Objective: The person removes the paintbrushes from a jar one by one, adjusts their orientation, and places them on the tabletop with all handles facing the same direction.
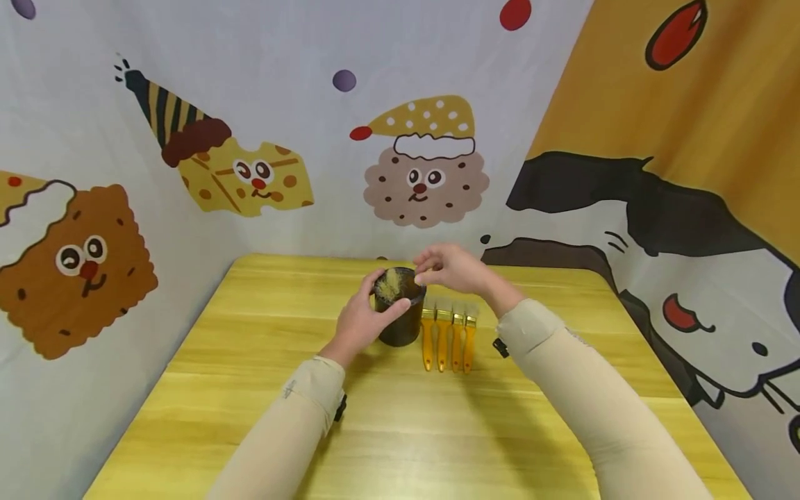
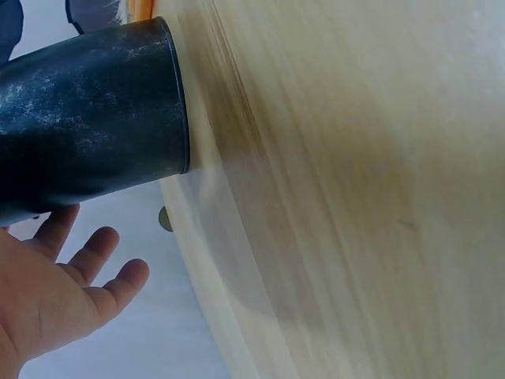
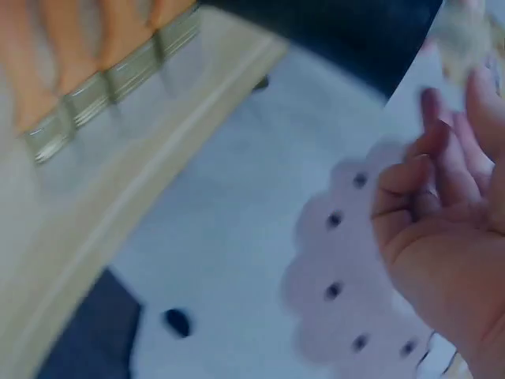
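Observation:
On the wooden table stands a dark cylindrical container [image 1: 400, 328], with its scuffed side filling the upper left of the left wrist view. My left hand [image 1: 360, 319] grips it near the rim, thumb across the front and fingers at the left. Inside the mouth shows a tuft of tan bristles [image 1: 390, 285]; whatever lies below it is hidden. Above the right side of the rim is my right hand [image 1: 455, 269], fingers loosely bent and nothing visible in them. To the container's right, several paintbrushes [image 1: 442, 340] with orange handles lie in a row, handles toward me.
The yellow wood-grain table [image 1: 400, 430] ends at a back edge just behind the container. A cloth backdrop [image 1: 281, 42] printed with cartoon food and animal figures hangs behind and on both sides.

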`<action>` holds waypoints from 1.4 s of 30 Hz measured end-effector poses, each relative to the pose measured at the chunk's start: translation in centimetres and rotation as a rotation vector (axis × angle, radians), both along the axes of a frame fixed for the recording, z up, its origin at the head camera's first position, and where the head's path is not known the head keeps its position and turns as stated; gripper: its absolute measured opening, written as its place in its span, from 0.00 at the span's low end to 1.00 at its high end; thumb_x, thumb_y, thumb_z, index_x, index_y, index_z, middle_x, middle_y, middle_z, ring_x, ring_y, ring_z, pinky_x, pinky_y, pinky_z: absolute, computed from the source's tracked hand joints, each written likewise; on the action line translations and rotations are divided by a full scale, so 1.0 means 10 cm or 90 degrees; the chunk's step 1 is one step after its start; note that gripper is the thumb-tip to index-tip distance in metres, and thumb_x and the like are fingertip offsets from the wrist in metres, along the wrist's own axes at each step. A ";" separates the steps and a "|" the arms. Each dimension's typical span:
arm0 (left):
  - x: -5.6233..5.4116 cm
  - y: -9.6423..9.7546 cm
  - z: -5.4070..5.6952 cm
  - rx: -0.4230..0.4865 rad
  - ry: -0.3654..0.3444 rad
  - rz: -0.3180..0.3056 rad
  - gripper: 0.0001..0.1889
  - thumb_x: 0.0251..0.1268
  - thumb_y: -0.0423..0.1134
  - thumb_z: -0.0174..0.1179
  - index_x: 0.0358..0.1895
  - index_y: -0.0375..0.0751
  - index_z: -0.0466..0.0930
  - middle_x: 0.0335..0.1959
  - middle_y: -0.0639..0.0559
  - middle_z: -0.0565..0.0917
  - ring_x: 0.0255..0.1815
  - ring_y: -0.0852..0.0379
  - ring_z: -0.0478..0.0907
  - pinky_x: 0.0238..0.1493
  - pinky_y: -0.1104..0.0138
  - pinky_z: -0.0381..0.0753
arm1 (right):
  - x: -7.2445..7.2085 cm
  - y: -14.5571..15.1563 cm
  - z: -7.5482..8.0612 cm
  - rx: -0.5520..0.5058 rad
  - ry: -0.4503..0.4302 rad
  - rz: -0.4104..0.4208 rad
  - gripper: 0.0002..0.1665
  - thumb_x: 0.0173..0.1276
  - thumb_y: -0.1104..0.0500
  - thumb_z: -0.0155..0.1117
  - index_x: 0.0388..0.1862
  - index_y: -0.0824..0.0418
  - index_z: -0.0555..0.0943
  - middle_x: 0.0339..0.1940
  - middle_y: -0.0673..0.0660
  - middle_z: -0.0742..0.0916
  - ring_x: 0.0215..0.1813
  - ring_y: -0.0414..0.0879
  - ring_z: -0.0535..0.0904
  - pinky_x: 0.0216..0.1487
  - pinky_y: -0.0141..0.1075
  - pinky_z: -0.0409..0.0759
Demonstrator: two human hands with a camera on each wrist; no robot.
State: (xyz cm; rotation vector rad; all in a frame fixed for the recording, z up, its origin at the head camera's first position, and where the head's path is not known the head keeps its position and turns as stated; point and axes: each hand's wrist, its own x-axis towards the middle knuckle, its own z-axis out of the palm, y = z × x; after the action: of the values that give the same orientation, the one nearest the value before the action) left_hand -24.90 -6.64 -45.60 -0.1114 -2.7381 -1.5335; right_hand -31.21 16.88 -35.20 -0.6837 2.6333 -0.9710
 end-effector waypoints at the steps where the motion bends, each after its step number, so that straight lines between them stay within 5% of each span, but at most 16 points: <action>1: -0.01 0.00 0.00 -0.002 0.001 -0.003 0.50 0.57 0.84 0.61 0.82 0.82 0.52 0.80 0.47 0.72 0.77 0.34 0.73 0.70 0.34 0.74 | 0.01 -0.09 0.02 0.024 0.000 0.030 0.25 0.77 0.52 0.72 0.68 0.60 0.82 0.60 0.59 0.91 0.62 0.56 0.87 0.64 0.52 0.85; 5: -0.03 0.01 0.01 -0.016 -0.001 -0.011 0.51 0.54 0.87 0.58 0.82 0.83 0.51 0.82 0.47 0.70 0.77 0.35 0.73 0.70 0.36 0.75 | 0.02 -0.35 -0.02 0.117 0.030 0.085 0.24 0.74 0.55 0.75 0.62 0.66 0.84 0.49 0.59 0.93 0.48 0.47 0.89 0.52 0.41 0.88; 8: -0.04 0.01 0.00 -0.019 0.000 -0.012 0.52 0.54 0.88 0.58 0.82 0.83 0.51 0.82 0.46 0.70 0.76 0.35 0.74 0.69 0.37 0.76 | 0.01 -0.45 -0.06 0.143 0.042 0.089 0.15 0.74 0.55 0.75 0.45 0.65 0.82 0.31 0.53 0.87 0.29 0.41 0.76 0.35 0.34 0.76; 12: -0.03 -0.01 -0.01 -0.014 0.001 -0.008 0.53 0.54 0.88 0.58 0.83 0.81 0.51 0.81 0.45 0.71 0.76 0.33 0.74 0.69 0.37 0.76 | 0.01 -0.54 -0.07 0.144 0.026 0.090 0.22 0.74 0.54 0.76 0.31 0.59 0.71 0.21 0.48 0.74 0.22 0.40 0.61 0.30 0.34 0.61; 16: -0.03 -0.01 -0.01 -0.014 0.003 -0.008 0.54 0.54 0.88 0.58 0.84 0.79 0.52 0.81 0.45 0.71 0.75 0.34 0.74 0.69 0.37 0.76 | 0.00 -0.54 -0.07 0.154 0.021 0.089 0.20 0.74 0.53 0.76 0.31 0.57 0.72 0.24 0.49 0.79 0.25 0.40 0.67 0.31 0.33 0.65; 20: -0.04 -0.01 0.00 -0.010 0.006 -0.011 0.53 0.54 0.88 0.58 0.83 0.82 0.51 0.80 0.45 0.72 0.75 0.35 0.75 0.69 0.38 0.76 | -0.01 -0.52 -0.08 0.158 0.028 0.083 0.13 0.74 0.52 0.75 0.39 0.57 0.81 0.39 0.53 0.91 0.35 0.42 0.82 0.39 0.34 0.79; 28: -0.04 -0.02 0.00 -0.035 0.013 -0.007 0.53 0.56 0.87 0.58 0.84 0.78 0.52 0.78 0.41 0.75 0.69 0.33 0.79 0.64 0.39 0.79 | -0.04 -0.43 -0.05 0.133 0.028 0.086 0.16 0.75 0.49 0.74 0.48 0.59 0.83 0.51 0.59 0.91 0.49 0.50 0.88 0.53 0.43 0.87; 33: -0.04 -0.02 0.01 -0.045 0.009 -0.005 0.51 0.59 0.84 0.60 0.84 0.78 0.52 0.78 0.42 0.75 0.70 0.34 0.79 0.65 0.37 0.78 | -0.04 -0.31 0.15 0.043 0.019 0.030 0.18 0.76 0.47 0.73 0.52 0.58 0.83 0.55 0.58 0.91 0.58 0.54 0.88 0.61 0.50 0.86; 39: -0.05 -0.03 0.01 -0.037 0.008 -0.007 0.52 0.57 0.84 0.61 0.84 0.76 0.54 0.79 0.44 0.74 0.75 0.34 0.74 0.69 0.35 0.75 | -0.02 -0.09 0.53 -0.136 0.028 -0.052 0.16 0.77 0.47 0.72 0.50 0.56 0.83 0.49 0.57 0.92 0.53 0.50 0.87 0.60 0.49 0.84; 42: -0.05 -0.02 0.00 -0.034 0.008 -0.007 0.53 0.55 0.86 0.60 0.84 0.77 0.54 0.80 0.45 0.73 0.77 0.33 0.73 0.70 0.35 0.74 | -0.01 0.08 0.68 -0.167 0.051 -0.118 0.19 0.76 0.44 0.72 0.51 0.57 0.84 0.47 0.57 0.91 0.49 0.51 0.84 0.55 0.46 0.81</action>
State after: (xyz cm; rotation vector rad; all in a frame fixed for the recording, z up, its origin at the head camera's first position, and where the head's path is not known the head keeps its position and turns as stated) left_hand -25.40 -6.83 -45.59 -0.1352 -2.7739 -1.4578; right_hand -31.28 17.70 -28.38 -0.5488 2.7038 -1.3877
